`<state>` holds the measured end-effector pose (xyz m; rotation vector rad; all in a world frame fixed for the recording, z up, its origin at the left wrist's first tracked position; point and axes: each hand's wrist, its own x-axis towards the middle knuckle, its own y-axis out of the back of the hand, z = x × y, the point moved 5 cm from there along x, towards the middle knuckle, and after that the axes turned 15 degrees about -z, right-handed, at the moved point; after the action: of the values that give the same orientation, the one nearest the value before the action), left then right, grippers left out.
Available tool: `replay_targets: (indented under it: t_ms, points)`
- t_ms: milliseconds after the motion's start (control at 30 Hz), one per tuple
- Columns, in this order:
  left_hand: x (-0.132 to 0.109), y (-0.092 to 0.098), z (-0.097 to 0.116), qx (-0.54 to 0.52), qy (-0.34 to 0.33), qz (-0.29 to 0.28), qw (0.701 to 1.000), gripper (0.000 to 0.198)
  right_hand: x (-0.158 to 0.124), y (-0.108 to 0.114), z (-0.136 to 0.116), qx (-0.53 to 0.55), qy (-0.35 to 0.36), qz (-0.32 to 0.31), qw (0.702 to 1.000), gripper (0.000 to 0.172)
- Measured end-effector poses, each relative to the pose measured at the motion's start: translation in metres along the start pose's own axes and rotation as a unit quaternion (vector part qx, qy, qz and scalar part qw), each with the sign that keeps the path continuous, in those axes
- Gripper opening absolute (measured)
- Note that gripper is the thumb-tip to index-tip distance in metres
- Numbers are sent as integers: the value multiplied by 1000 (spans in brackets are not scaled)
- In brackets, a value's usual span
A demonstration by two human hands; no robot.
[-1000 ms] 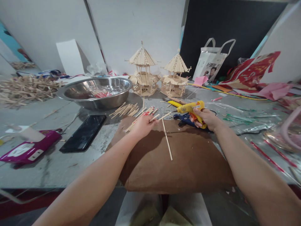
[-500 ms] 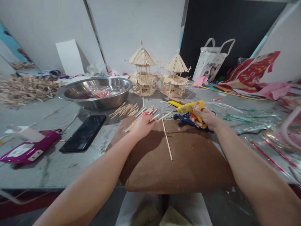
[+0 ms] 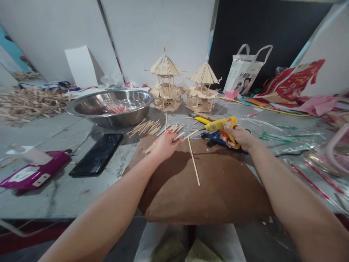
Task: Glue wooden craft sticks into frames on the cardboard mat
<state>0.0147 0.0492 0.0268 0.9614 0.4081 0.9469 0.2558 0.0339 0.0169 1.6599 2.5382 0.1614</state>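
Thin wooden sticks (image 3: 192,134) are pinched in my left hand (image 3: 167,146), above the back part of a brown board (image 3: 207,200). My right hand (image 3: 238,137) is wrapped round a yellow hot glue gun (image 3: 218,125). The gun's nozzle points left, close to the tip of a held stick; I cannot tell whether they touch. Below, another stick (image 3: 195,163) lies on the board, pointing toward me. Behind my left hand is a pile of sticks (image 3: 174,129) with red wrapping, and a loose bundle of sticks (image 3: 145,127) lies beside it.
Two stick-built pagodas (image 3: 166,85) stand at the back beside a steel basin (image 3: 109,118). A black phone (image 3: 96,154) and a purple device (image 3: 38,169) lie at left. Blue-handled pliers (image 3: 214,139) and a yellow cutter (image 3: 203,120) sit near the glue gun. Plastic wrappers (image 3: 286,136) litter the right.
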Motion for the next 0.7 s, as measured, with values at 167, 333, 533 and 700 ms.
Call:
replay_targets:
  t_ms: [167,333,533,700]
  points:
    - [0,0,0,3,4,-1,1000,28,1,0,0,11,10,-8,1000,40]
    - [0,0,-1,2,1,11,1000,29,2,1,2,19,16,-9,1000,39]
    - [1,-1,-2,8,-6,12,1000,28,1,1,1,15,11,-5,1000,38]
    - [1,-1,-3,4,-2,10,1000,28,2,1,2,17,12,-10,1000,36]
